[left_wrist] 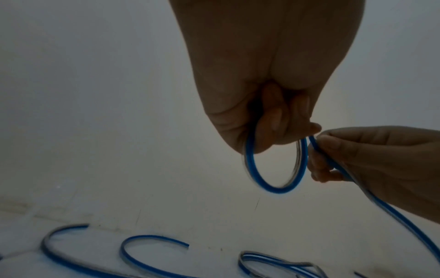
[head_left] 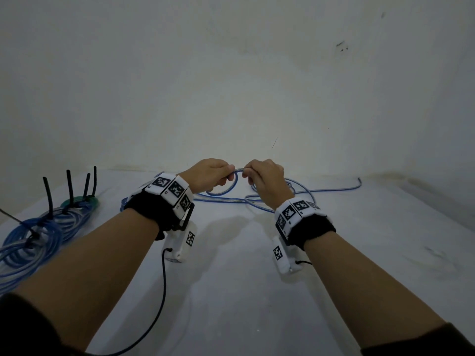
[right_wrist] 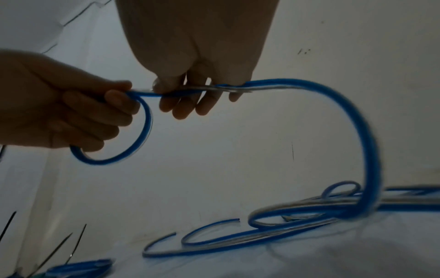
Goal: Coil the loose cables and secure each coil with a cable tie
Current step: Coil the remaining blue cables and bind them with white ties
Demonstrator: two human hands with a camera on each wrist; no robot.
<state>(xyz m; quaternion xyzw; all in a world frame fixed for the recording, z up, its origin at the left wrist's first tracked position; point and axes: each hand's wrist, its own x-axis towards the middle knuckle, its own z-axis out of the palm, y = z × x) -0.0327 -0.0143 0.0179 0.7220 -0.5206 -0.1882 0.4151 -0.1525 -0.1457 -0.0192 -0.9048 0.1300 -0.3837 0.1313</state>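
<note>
A loose blue-and-clear cable (head_left: 277,199) sprawls over the white table (head_left: 231,291) by the back wall. My left hand (head_left: 213,174) holds one small loop of it (left_wrist: 276,169) in curled fingers above the table. Beside it, my right hand (head_left: 262,176) pinches the same cable (right_wrist: 309,88) just past the loop; from there the cable arches down to the strands lying on the table (right_wrist: 273,225). Both hands are raised and almost touch. At the left lie tied blue coils (head_left: 38,235) with black cable ties (head_left: 70,188) sticking up.
A green coil (head_left: 84,201) sits at the far end of the tied bundles. Cut cable ends (left_wrist: 133,242) lie near the wall. Black leads hang from the wrist cameras (head_left: 164,291). The wall stands close behind the table.
</note>
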